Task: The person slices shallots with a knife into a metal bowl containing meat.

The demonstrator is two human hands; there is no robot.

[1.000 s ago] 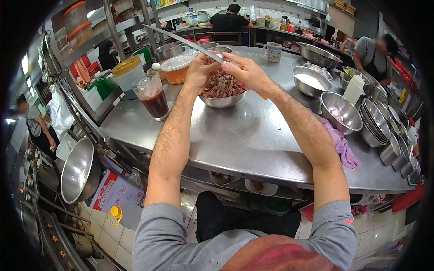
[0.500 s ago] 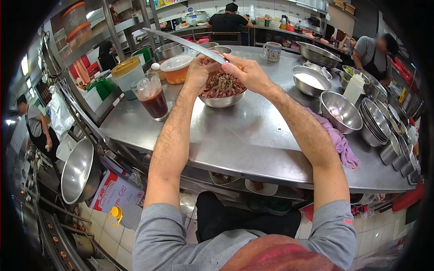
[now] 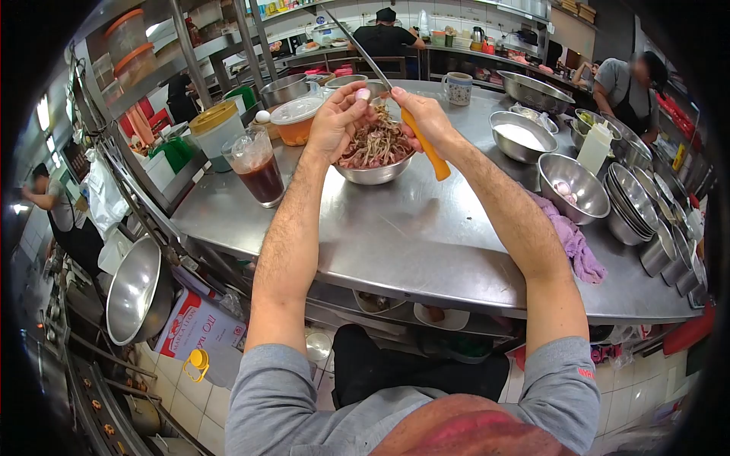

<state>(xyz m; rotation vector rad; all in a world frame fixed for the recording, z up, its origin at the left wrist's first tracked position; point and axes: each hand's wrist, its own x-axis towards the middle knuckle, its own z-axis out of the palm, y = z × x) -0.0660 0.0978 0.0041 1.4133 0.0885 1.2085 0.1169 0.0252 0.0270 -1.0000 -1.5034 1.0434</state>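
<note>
My right hand [image 3: 426, 118] is closed around a knife with an orange handle [image 3: 426, 143]. Its long blade [image 3: 357, 47] points up and to the left, away from me. Between the fingertips of my left hand [image 3: 333, 125] is a small pinkish-white shallot [image 3: 363, 95], partly covered by the fingers. Both hands are above a steel bowl [image 3: 372, 175] heaped with reddish-brown skins and stringy root ends [image 3: 378, 143]. Several pale pink shallots [image 3: 563, 190] lie in another steel bowl [image 3: 589, 182] to the right.
On the steel table [image 3: 426, 235] stand a pitcher of dark red liquid [image 3: 260, 176], lidded tubs [image 3: 295, 120], a mug [image 3: 458, 88], a bowl of white powder [image 3: 521, 135], a squeeze bottle [image 3: 595, 149] and stacked bowls. A purple cloth [image 3: 570, 239] lies at right. Other people work around.
The knife has swung from nearly level to steeply upright, its blade away from the left hand and its handle now visible. The shallot now shows at my left fingertips.
</note>
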